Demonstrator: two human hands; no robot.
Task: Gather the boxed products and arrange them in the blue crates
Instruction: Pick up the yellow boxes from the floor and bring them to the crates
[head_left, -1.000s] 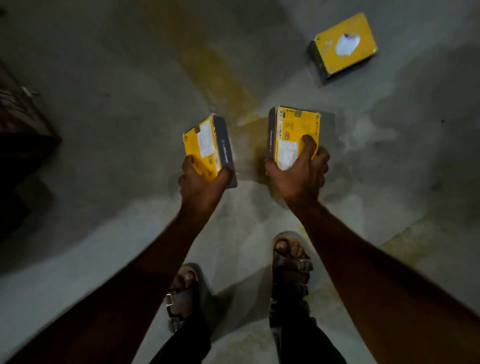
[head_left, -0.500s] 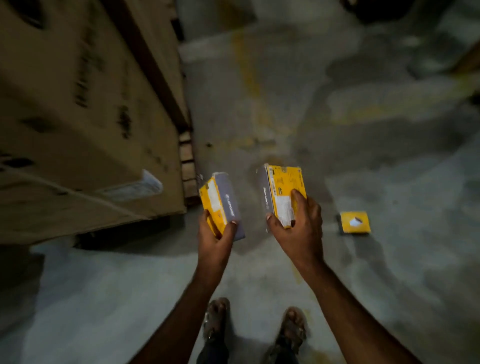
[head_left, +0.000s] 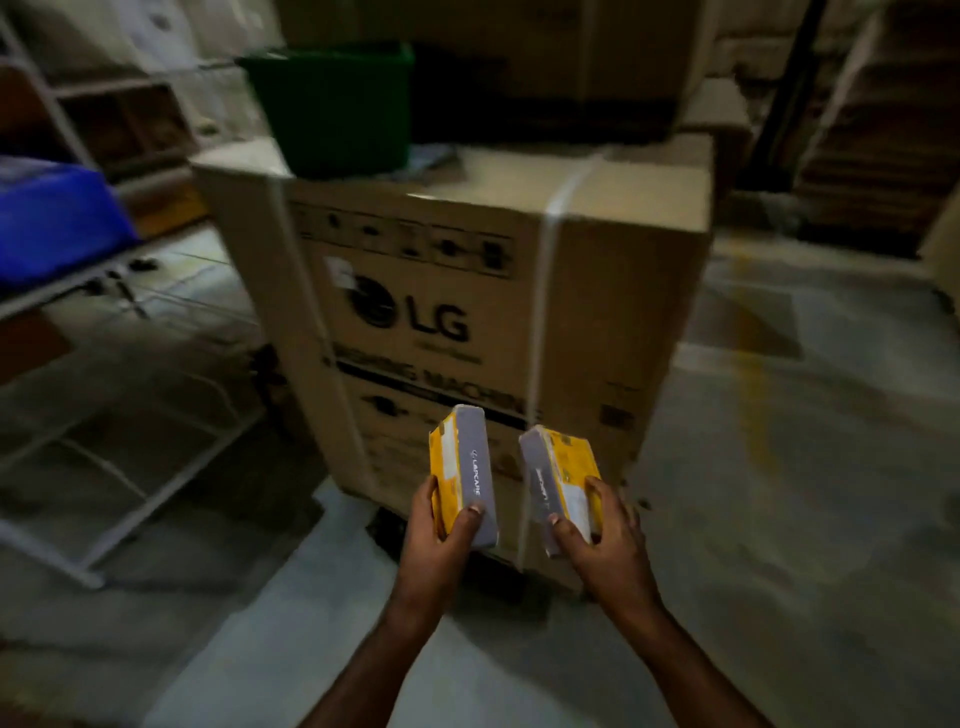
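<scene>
My left hand grips a small yellow and grey product box by its lower end, held upright. My right hand grips a second yellow and grey box the same way, tilted slightly right. The two boxes are side by side at waist height, a little apart, in front of a large cardboard carton. A blue crate sits on a metal rack at the far left edge, blurred.
A big LG washing machine carton stands straight ahead on the concrete floor. A dark green bin rests on top of it. A white wire rack fills the left. More cartons stand behind and at the right.
The view has swung up from the floor to the carton ahead. The third yellow box on the floor is out of sight. Both hands keep their boxes.
</scene>
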